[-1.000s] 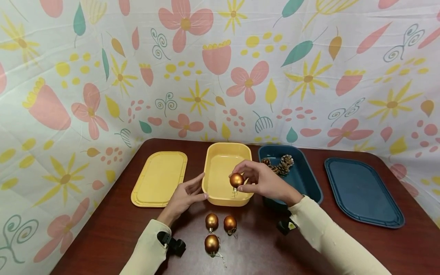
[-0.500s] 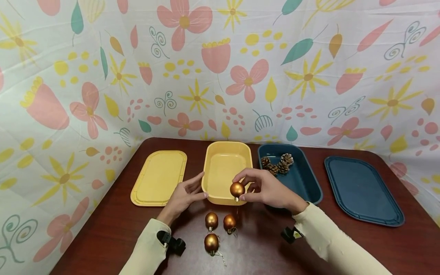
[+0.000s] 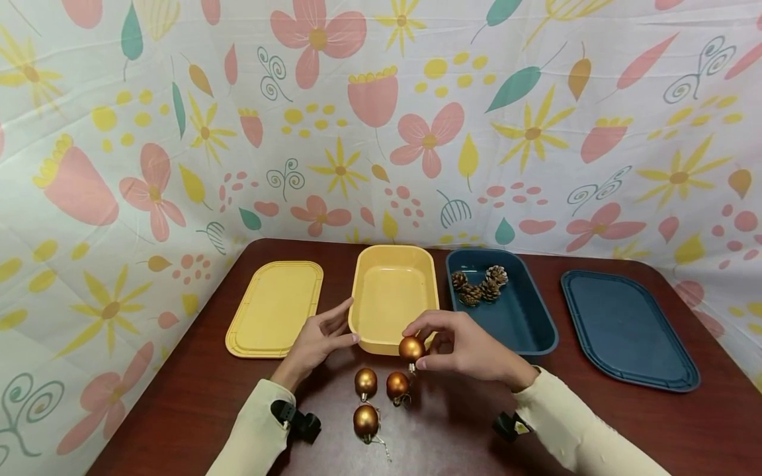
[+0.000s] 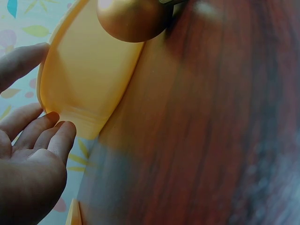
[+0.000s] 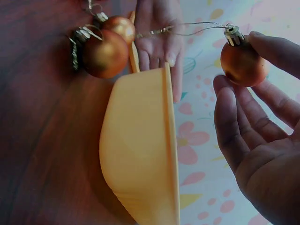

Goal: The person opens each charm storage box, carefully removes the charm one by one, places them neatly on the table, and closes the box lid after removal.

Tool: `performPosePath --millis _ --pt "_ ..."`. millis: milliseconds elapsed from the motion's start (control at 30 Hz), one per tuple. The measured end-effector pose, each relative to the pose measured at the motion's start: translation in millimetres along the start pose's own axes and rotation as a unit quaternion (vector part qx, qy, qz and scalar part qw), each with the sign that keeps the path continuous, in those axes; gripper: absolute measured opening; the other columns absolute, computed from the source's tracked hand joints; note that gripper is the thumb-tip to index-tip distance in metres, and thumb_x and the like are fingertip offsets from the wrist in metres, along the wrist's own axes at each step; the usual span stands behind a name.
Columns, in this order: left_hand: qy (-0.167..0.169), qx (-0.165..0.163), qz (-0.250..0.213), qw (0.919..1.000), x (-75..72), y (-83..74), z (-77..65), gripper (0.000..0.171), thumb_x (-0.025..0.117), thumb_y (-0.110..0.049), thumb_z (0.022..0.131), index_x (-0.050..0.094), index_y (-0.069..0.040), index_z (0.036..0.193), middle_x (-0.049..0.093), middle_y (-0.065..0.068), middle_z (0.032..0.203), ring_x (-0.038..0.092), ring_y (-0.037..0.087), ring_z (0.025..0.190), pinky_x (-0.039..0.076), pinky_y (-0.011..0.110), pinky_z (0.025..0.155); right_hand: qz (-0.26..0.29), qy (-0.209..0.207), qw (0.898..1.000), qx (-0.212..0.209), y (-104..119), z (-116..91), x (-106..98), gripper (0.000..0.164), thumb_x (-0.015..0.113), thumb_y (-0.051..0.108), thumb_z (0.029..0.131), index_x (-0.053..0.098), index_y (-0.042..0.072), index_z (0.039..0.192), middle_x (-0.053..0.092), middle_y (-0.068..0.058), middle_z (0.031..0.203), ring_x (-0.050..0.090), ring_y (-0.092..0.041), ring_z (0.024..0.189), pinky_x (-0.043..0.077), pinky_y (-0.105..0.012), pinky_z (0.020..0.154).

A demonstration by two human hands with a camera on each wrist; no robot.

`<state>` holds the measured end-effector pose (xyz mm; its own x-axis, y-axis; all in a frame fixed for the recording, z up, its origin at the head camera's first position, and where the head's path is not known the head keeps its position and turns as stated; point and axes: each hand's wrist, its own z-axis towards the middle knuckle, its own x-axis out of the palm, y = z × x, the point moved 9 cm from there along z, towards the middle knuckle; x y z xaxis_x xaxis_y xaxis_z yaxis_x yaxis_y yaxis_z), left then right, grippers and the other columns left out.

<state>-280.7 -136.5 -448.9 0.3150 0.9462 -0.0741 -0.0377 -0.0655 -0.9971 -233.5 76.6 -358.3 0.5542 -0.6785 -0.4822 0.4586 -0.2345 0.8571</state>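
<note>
My right hand (image 3: 461, 344) pinches a copper-coloured Christmas bauble (image 3: 411, 348) between thumb and fingertips, by the near right corner of a yellow container (image 3: 394, 301). In the right wrist view the held bauble (image 5: 243, 64) has its metal cap and string loop upward. My left hand (image 3: 318, 344) rests its fingertips against the container's left side, its fingers loosely extended. On the table in front of the container lie three more baubles: one at left (image 3: 366, 381), one at right (image 3: 397, 385) and one nearer (image 3: 366, 421). The container's inside shows bare.
A yellow lid (image 3: 276, 309) lies left of the container. To the right, a dark blue container (image 3: 524, 317) holds several pine cones (image 3: 489, 289) at its far left part. Farther right lies a dark blue lid (image 3: 628, 330). A flower-patterned cloth (image 3: 381, 132) hangs behind the dark red table (image 3: 190, 396).
My right hand has drawn the bauble back from over the yellow container toward me, to its near edge. The left hand has stayed at the container's side.
</note>
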Motion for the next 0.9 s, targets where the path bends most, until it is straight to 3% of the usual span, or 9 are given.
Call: performPosePath --millis 100,267,900 --pt "-0.002 -0.002 0.0 1.0 0.1 0.0 0.3 0.076 0.075 -0.006 0.088 0.039 -0.012 0.155 0.035 0.007 0.163 0.035 0.027 0.15 0.038 0.036 0.118 -0.013 0.003 1.0 -0.005 1 -3 3 0.037 0.08 0.017 0.086 0.067 0.012 0.12 0.071 -0.001 0.108 0.066 -0.018 0.084 0.061 -0.031 0.064" --pt "-0.004 -0.002 0.005 1.0 -0.2 0.3 0.6 0.076 0.075 -0.007 0.088 0.039 -0.013 0.155 0.035 0.007 0.163 0.035 0.028 0.15 0.038 0.036 0.118 -0.034 0.011 0.999 -0.017 4 -9 9 0.036 0.082 0.02 0.085 0.069 0.013 0.118 0.072 -0.001 0.099 0.063 -0.007 0.077 0.059 -0.028 0.059" --pt "-0.005 0.007 0.006 0.9999 -0.6 -0.9 0.0 0.076 0.075 -0.007 0.087 0.04 -0.013 0.155 0.036 0.005 0.163 0.035 0.024 0.15 0.038 0.034 0.118 -0.059 0.043 0.996 -0.042 5 -23 36 0.031 0.08 0.023 0.087 0.068 0.023 0.115 0.07 0.006 0.102 0.066 -0.002 0.08 0.062 -0.03 0.069"
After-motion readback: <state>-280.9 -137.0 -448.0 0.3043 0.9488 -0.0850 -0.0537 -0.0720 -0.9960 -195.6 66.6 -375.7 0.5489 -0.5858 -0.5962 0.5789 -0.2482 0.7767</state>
